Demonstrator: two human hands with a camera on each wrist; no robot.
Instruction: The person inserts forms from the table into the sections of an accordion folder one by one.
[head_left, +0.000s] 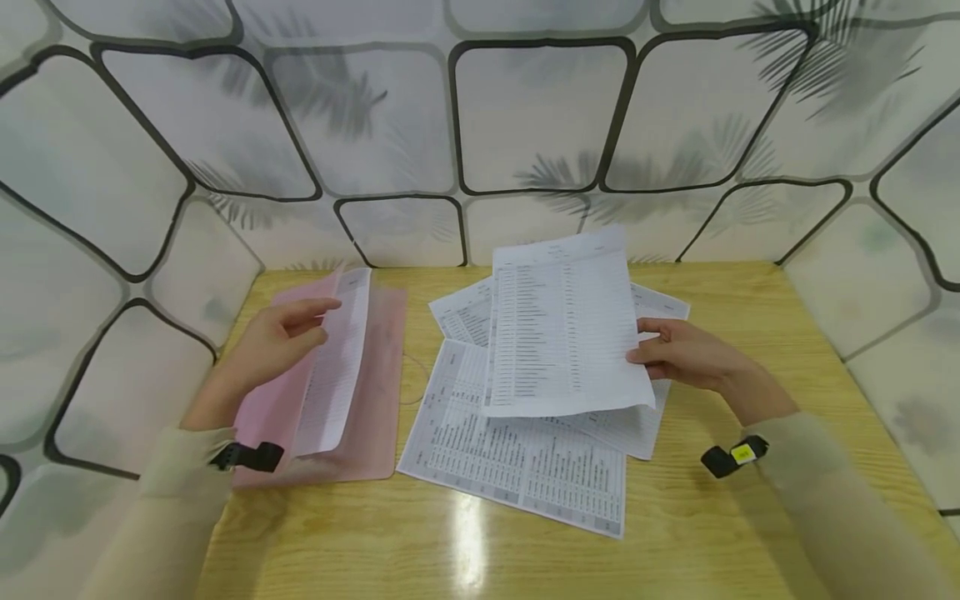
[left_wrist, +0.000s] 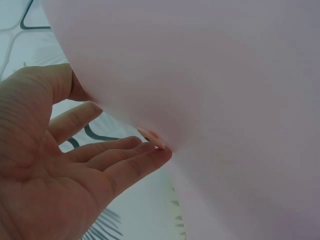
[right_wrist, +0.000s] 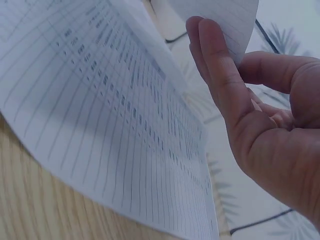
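Head view: at left, translucent pink plastic folder [head_left: 381, 400], raised edge apparently pinched by left hand [head_left: 279, 346]; at right, printed white paper sheet [head_left: 566, 333] pinched by right hand [head_left: 690, 354] above overlapping printed sheets [head_left: 517, 471].

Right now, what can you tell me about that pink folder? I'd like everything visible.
The pink folder looks like thin, slightly see-through plastic, smooth, with a rounded near right corner. It lies on the wooden table, open, its lower side flat and its cover raised at a slant. The left hand holds the cover by its edge. Inside, a white printed sheet stands tilted and slightly curved against the raised cover. I can't make out any writing on the folder itself.
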